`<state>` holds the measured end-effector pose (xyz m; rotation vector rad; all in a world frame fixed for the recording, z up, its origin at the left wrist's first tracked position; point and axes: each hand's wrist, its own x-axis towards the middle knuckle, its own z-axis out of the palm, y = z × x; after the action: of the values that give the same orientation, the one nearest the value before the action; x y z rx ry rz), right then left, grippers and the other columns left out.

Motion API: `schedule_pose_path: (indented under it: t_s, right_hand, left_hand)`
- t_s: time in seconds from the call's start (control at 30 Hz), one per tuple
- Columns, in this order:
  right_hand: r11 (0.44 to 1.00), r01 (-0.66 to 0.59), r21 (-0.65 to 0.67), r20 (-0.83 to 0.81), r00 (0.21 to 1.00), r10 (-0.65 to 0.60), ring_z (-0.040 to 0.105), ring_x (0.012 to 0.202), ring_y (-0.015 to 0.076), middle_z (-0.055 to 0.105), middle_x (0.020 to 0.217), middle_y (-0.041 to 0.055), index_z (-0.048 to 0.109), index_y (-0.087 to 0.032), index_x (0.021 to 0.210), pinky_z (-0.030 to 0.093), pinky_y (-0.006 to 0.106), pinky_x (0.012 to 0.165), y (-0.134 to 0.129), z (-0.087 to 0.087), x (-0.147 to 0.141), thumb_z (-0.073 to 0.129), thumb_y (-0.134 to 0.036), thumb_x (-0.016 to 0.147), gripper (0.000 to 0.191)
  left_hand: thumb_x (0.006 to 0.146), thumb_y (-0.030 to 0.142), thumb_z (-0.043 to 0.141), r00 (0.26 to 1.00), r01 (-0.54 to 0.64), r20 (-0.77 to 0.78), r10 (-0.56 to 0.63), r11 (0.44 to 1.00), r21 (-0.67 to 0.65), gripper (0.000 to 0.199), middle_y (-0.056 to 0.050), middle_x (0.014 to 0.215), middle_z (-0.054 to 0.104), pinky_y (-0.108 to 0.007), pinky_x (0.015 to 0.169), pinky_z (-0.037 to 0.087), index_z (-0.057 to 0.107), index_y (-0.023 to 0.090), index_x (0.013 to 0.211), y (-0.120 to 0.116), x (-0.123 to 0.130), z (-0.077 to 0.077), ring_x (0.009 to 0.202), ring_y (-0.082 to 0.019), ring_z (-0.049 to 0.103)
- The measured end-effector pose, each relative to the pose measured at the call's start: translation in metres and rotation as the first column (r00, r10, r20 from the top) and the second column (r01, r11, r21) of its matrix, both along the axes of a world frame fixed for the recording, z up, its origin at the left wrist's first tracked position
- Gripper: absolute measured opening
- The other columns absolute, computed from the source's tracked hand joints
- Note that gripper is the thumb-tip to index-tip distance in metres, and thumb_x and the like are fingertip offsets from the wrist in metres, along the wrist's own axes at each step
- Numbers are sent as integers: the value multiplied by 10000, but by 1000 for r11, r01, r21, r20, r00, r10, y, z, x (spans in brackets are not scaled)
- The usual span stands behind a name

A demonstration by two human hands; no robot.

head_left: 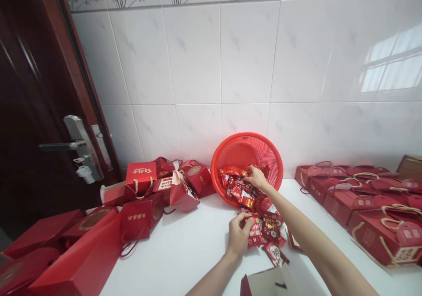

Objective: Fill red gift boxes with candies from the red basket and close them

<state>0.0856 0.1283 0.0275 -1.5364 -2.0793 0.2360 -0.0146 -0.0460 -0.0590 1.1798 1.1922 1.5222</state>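
A red plastic basket (279,164) is tipped on its side against the wall, its mouth facing me. Small shiny wrapped snack packets (248,200) lie inside it and spill over its lower rim onto the white table. My right hand (257,177) reaches into the basket, its fingers closed among the packets; what they pinch is hidden. In front of the rim, my left hand (239,236) has thumb and fingers closed at the edge of a red snack packet (255,231). An open box (268,283) with a pale inside stands at the bottom edge, just below my hands.
Red gift boxes (141,217) crowd the table's left side, some with open flaps. Closed red boxes with rope handles (372,225) stand in rows at the right. A tiled wall (198,58) borders the back, and a dark door (36,89) is at the left.
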Motion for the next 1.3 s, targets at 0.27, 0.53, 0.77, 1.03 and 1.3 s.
schedule_pose_path:
  t_s: [0.27, 0.53, 0.77, 1.03, 1.3]
  right_hand:
    - [991, 21, 133, -152, 988, -1, 572, 992, 272, 666, 977, 96, 671, -187, 849, 384, 314, 788, -7, 0, 2, 699, -224, 696, 161]
    - [980, 0, 199, -392, 917, 80, 576, 693, 182, 650, 806, 2, 542, -216, 949, 427, 282, 652, -33, 2, 25, 601, -254, 723, 237]
    - [931, -362, -49, -861, 488, 144, 673, 809, 216, 721, 887, 24, 572, -217, 924, 539, 332, 723, -105, -7, 48, 840, -366, 579, 462]
    - [863, -426, -271, -918, 383, -99, 650, 693, 160, 698, 854, -8, 601, -211, 896, 543, 300, 679, -152, -26, 65, 919, -324, 508, 515]
    - [885, -385, -260, -899, 432, -76, 641, 704, 173, 680, 826, 9, 632, -206, 894, 512, 296, 647, -152, -24, 68, 844, -493, 624, 447]
  left_hand:
    - [744, 398, 668, 1000, 2, -14, -2, 1000, 10, 234, -32, 716, 693, -305, 712, 443, 714, 169, 753, -1, 0, 2, 726, -206, 589]
    - [751, 404, 692, 1000, -13, 2, 13, 999, 37, 235, -45, 773, 720, -307, 725, 476, 723, 171, 763, -1, -1, 4, 755, -214, 626]
    - [757, 460, 702, 999, -28, 34, 26, 998, 64, 294, -34, 763, 703, -277, 687, 483, 702, 172, 812, 2, -1, 5, 711, -182, 619]
    - [769, 434, 696, 999, -20, 39, 18, 998, 56, 263, -40, 830, 708, -274, 721, 493, 684, 184, 848, 1, -3, 2, 771, -186, 632]
    - [799, 406, 646, 999, -39, -27, 43, 992, 122, 250, -62, 934, 745, -331, 853, 509, 714, 204, 931, -2, -1, 7, 907, -231, 675]
